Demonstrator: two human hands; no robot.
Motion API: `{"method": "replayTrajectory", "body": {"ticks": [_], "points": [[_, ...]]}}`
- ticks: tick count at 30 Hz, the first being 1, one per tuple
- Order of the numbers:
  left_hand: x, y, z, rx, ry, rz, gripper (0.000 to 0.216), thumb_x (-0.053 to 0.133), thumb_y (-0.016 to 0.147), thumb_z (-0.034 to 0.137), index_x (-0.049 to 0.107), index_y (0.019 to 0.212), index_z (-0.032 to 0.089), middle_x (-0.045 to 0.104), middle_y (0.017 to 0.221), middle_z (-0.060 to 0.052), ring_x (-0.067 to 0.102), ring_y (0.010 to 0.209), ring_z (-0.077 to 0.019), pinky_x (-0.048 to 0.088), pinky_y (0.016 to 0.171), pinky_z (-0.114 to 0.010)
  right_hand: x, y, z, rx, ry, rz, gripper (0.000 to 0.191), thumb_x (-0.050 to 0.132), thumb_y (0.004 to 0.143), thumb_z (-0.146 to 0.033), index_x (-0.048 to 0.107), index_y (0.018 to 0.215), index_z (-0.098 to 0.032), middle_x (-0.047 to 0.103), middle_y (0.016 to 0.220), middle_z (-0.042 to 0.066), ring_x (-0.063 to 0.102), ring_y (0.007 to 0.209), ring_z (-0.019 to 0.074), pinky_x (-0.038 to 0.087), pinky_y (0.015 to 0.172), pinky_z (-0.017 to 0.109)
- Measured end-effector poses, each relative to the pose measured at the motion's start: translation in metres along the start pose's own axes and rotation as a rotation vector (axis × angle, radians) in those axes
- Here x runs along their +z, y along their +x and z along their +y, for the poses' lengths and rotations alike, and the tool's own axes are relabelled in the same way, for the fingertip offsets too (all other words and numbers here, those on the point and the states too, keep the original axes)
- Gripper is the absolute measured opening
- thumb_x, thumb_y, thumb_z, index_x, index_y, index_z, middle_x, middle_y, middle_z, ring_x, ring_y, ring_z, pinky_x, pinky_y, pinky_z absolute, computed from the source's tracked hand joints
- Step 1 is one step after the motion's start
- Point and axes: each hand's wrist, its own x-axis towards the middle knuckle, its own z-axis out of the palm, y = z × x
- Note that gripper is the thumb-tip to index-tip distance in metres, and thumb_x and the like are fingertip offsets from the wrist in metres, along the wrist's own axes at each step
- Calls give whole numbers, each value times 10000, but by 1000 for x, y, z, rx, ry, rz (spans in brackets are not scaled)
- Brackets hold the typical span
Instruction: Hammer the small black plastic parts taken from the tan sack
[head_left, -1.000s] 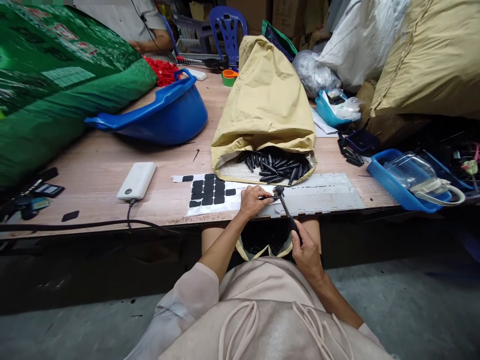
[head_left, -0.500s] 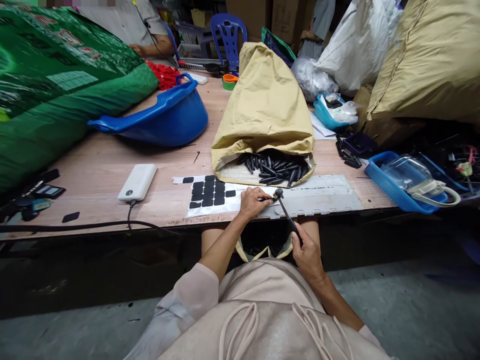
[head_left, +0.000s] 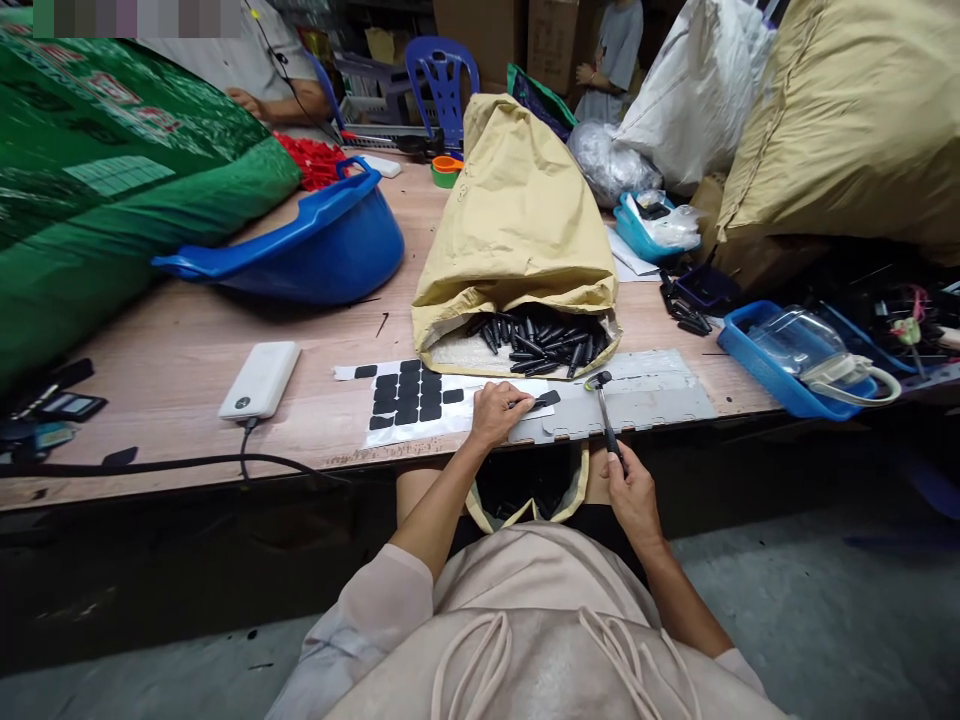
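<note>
My left hand (head_left: 495,412) is closed in a pinch on a small black piece (head_left: 549,399), whose flat end points right over the grey board (head_left: 652,392). Most of that piece is under my fingers. In my right hand (head_left: 631,490) is a small hammer (head_left: 604,405), gripped by its dark handle, with the head by the grey board, right of the black piece. Left of my left hand lies a white sheet (head_left: 360,430) bearing several black square stickers (head_left: 409,392). Behind both hands a yellow sack (head_left: 525,220) opens toward me, with many black pointed pieces (head_left: 551,340) in its mouth.
A blue basin (head_left: 322,255) and a white power bank (head_left: 259,380) with a cable stand at left. A blue tray (head_left: 795,390) holds a clear container at right. Below the table edge, an open bag (head_left: 577,490) sits between my legs. Other people are at the back.
The hammer has moved right, away from the black piece, and my right hand with it. My left hand keeps its pinch; more of the black piece's end shows. The whole view has shifted slightly.
</note>
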Motion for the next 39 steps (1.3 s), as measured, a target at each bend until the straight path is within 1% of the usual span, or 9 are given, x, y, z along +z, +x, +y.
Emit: {"method": "replayTrajectory", "body": {"ticks": [2, 5, 12, 15, 21, 24, 30, 34, 39], "points": [[0, 0, -2, 11, -8, -1, 208, 645, 970, 381, 846, 972, 328, 779, 999, -10, 599, 1022, -252, 420, 947, -421, 3, 0, 3, 21, 25, -2, 534, 447, 962, -513, 724, 1253, -161, 702, 732, 28, 644, 648, 192, 530, 661, 301], [0, 1, -5, 1, -17, -14, 213, 637, 974, 381, 843, 992, 328, 782, 1034, -12, 598, 1031, -254, 422, 960, -426, 8, 0, 7, 33, 51, -9, 514, 436, 967, -514, 722, 1220, -171, 683, 719, 19, 635, 646, 187, 506, 642, 289], [2, 4, -12, -16, -41, -32, 218, 629, 975, 384, 838, 997, 330, 779, 1030, -4, 595, 1019, -248, 427, 976, -429, 16, 1, 18, 47, 74, -15, 499, 418, 986, -496, 708, 1235, -176, 682, 719, 24, 636, 638, 186, 510, 635, 284], [0, 3, -10, -35, -40, -42, 209, 634, 977, 375, 837, 992, 330, 772, 1045, -3, 592, 1045, -249, 417, 995, -431, 17, 1, 20, 56, 73, -18, 484, 411, 987, -494, 711, 1197, -177, 684, 716, 26, 637, 632, 186, 503, 626, 283], [-1, 1, -6, -38, -12, -46, 203, 633, 982, 359, 834, 994, 331, 762, 1051, -5, 589, 1074, -251, 409, 988, -425, 17, 1, 20, 31, 58, -16, 441, 415, 995, -486, 715, 1127, -191, 682, 718, 25, 657, 672, 193, 519, 686, 290], [0, 0, -8, -16, -5, -32, 191, 649, 971, 382, 831, 999, 333, 762, 1052, -8, 590, 1065, -254, 413, 977, -425, 18, 1, 20, 16, 45, -9, 451, 409, 996, -476, 715, 1162, -188, 681, 717, 24, 653, 665, 194, 519, 674, 291], [-2, -1, -11, 55, 39, -57, 203, 714, 922, 377, 818, 1092, 338, 747, 1075, -18, 584, 1039, -254, 422, 953, -420, 19, 3, 21, -5, 35, 13, 481, 407, 988, -467, 718, 1216, -178, 681, 701, 26, 643, 634, 193, 508, 626, 287], [1, -17, -5, 87, 75, -22, 177, 705, 933, 343, 810, 1072, 312, 723, 1024, -44, 571, 1044, -270, 419, 958, -435, 20, 4, 23, -5, 13, 26, 521, 409, 982, -481, 717, 1255, -162, 706, 734, 47, 655, 653, 202, 518, 638, 292], [16, -70, 6, 233, 47, 14, 153, 685, 957, 302, 771, 1075, 255, 724, 1083, -55, 565, 1088, -264, 396, 1017, -436, 20, 5, 25, -14, 0, 30, 545, 399, 973, -495, 715, 1265, -160, 715, 759, 57, 656, 666, 204, 520, 650, 295]]}}
